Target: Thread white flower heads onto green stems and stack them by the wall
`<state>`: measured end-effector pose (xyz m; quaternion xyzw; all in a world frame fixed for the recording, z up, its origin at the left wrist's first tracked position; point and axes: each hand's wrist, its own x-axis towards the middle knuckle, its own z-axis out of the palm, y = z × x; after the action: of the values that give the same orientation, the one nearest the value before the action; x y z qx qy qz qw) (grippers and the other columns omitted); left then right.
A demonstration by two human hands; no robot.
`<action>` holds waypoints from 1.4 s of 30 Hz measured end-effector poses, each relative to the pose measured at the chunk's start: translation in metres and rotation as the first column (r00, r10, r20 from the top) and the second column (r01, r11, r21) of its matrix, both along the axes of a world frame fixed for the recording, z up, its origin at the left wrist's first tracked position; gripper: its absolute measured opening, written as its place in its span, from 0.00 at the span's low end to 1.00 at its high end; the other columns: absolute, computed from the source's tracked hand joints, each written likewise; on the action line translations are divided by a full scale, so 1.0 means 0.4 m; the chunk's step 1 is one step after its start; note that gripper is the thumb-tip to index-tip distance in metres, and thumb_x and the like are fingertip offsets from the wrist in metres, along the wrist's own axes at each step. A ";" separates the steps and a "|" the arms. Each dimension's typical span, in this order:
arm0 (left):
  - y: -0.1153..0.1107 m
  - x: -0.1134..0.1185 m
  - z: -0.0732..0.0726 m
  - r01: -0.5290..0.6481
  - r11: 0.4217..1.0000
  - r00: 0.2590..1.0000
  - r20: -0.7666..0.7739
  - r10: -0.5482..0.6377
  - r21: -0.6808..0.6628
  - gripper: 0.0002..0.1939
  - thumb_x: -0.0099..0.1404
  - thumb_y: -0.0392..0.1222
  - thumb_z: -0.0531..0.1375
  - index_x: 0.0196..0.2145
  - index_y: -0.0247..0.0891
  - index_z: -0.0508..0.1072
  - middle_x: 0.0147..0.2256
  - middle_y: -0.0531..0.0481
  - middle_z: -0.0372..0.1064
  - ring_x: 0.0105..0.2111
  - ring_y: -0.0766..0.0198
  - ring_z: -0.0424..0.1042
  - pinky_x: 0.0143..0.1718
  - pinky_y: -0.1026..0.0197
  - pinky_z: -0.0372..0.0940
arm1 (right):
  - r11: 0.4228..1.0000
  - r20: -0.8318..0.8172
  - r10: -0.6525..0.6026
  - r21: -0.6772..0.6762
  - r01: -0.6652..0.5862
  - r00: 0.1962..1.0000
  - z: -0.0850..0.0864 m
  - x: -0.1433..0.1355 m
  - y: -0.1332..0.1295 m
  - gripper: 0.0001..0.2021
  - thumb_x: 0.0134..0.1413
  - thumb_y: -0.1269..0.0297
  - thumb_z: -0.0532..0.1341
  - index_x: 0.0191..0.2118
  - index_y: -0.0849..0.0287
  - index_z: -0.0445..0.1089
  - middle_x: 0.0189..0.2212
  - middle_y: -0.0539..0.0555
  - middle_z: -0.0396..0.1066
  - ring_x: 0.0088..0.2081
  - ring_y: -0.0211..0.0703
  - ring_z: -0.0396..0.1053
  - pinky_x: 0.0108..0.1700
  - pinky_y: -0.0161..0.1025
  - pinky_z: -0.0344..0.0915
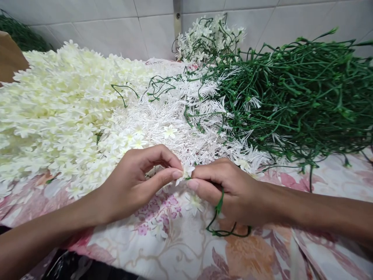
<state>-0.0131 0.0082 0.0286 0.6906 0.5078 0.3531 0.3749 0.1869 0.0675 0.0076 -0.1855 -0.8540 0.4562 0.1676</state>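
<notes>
The left hand [131, 184] pinched a white flower [186, 174] between thumb and forefinger, and the right hand [230, 190] gripped a green stem [219, 204] that met it and looped below the palm. Behind them lay a heap of cream flowers [58, 116] at left, thin white sprigs [166, 112] in the middle and green stems [305, 97] at right, on a floral cloth [186, 252] before a tiled wall [116, 37].

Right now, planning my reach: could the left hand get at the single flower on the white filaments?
Probably yes: the single flower lies uncovered just beyond the left hand, though that hand pinches another blossom.
</notes>
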 end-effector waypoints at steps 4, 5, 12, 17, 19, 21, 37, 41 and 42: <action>0.001 -0.005 0.001 0.012 0.999 0.999 -0.045 -0.011 0.033 0.04 0.66 0.37 0.60 0.32 0.39 0.73 0.29 0.55 0.73 0.29 0.70 0.72 0.31 0.68 0.65 | 0.999 -0.007 -0.049 -0.023 0.049 0.999 0.002 -0.001 -0.001 0.17 0.62 0.64 0.55 0.21 0.58 0.54 0.16 0.42 0.51 0.19 0.29 0.49 0.21 0.30 0.46; 0.001 -0.006 0.002 0.012 0.998 0.997 -0.071 -0.008 0.059 0.04 0.66 0.38 0.60 0.32 0.39 0.73 0.29 0.55 0.73 0.29 0.70 0.72 0.31 0.68 0.65 | 0.998 -0.012 -0.066 -0.022 0.066 0.998 0.001 -0.001 -0.001 0.17 0.62 0.65 0.55 0.21 0.58 0.54 0.17 0.42 0.52 0.19 0.30 0.50 0.22 0.30 0.46; 0.001 -0.016 0.012 0.136 0.944 0.950 -0.309 -0.037 0.302 0.04 0.66 0.32 0.59 0.35 0.38 0.73 0.31 0.55 0.75 0.30 0.73 0.73 0.31 0.72 0.63 | 0.995 0.002 -0.095 -0.029 0.095 0.995 -0.008 0.002 0.001 0.09 0.61 0.66 0.56 0.29 0.59 0.66 0.19 0.42 0.58 0.21 0.29 0.56 0.23 0.27 0.52; -0.003 -0.020 0.011 0.160 0.924 0.914 -0.406 -0.006 0.347 0.05 0.67 0.32 0.58 0.35 0.38 0.72 0.30 0.55 0.72 0.30 0.72 0.71 0.32 0.72 0.63 | 0.993 -0.005 -0.115 0.007 0.115 0.993 -0.010 -0.001 0.000 0.08 0.61 0.67 0.57 0.29 0.60 0.68 0.18 0.42 0.57 0.20 0.28 0.55 0.22 0.27 0.51; -0.006 -0.019 0.008 0.169 0.925 0.903 -0.429 -0.007 0.340 0.04 0.67 0.33 0.58 0.35 0.38 0.71 0.30 0.55 0.71 0.30 0.72 0.70 0.32 0.71 0.62 | 0.991 -0.019 -0.131 0.008 0.131 0.991 -0.010 -0.004 -0.001 0.09 0.60 0.67 0.59 0.28 0.61 0.67 0.17 0.41 0.55 0.19 0.28 0.53 0.21 0.27 0.50; -0.006 -0.018 0.006 0.177 0.925 0.896 -0.444 -0.009 0.338 0.04 0.68 0.33 0.57 0.36 0.38 0.70 0.31 0.55 0.70 0.30 0.71 0.69 0.32 0.71 0.62 | 0.989 -0.030 -0.145 0.004 0.145 0.989 -0.008 -0.005 -0.002 0.10 0.59 0.68 0.60 0.26 0.61 0.66 0.16 0.41 0.55 0.19 0.27 0.52 0.21 0.27 0.49; -0.006 -0.020 0.012 0.167 0.915 0.865 -0.501 0.042 0.366 0.05 0.67 0.33 0.56 0.35 0.39 0.71 0.29 0.57 0.73 0.26 0.72 0.71 0.29 0.72 0.61 | 0.987 -0.037 -0.132 0.084 0.135 0.991 -0.008 -0.003 -0.001 0.06 0.60 0.71 0.59 0.32 0.63 0.71 0.21 0.43 0.64 0.22 0.26 0.58 0.25 0.25 0.53; -0.006 -0.021 0.012 0.161 0.918 0.859 -0.510 0.051 0.363 0.05 0.68 0.36 0.56 0.34 0.39 0.71 0.28 0.58 0.72 0.25 0.73 0.70 0.28 0.72 0.60 | 0.986 -0.055 -0.139 0.089 0.144 0.989 -0.007 -0.005 -0.002 0.06 0.60 0.71 0.59 0.32 0.63 0.71 0.20 0.42 0.63 0.21 0.25 0.57 0.24 0.25 0.52; -0.006 -0.021 0.012 0.164 0.919 0.857 -0.514 0.048 0.359 0.05 0.68 0.35 0.56 0.34 0.39 0.71 0.28 0.57 0.71 0.26 0.73 0.70 0.28 0.72 0.60 | 0.985 -0.052 -0.145 0.086 0.149 0.988 -0.006 -0.005 -0.003 0.06 0.60 0.72 0.59 0.32 0.63 0.71 0.20 0.42 0.63 0.21 0.25 0.57 0.24 0.25 0.52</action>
<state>-0.0215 0.0056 0.0334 0.8351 0.4869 0.2388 0.0916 0.1850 0.0663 0.0050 -0.2301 -0.8536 0.4079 0.2283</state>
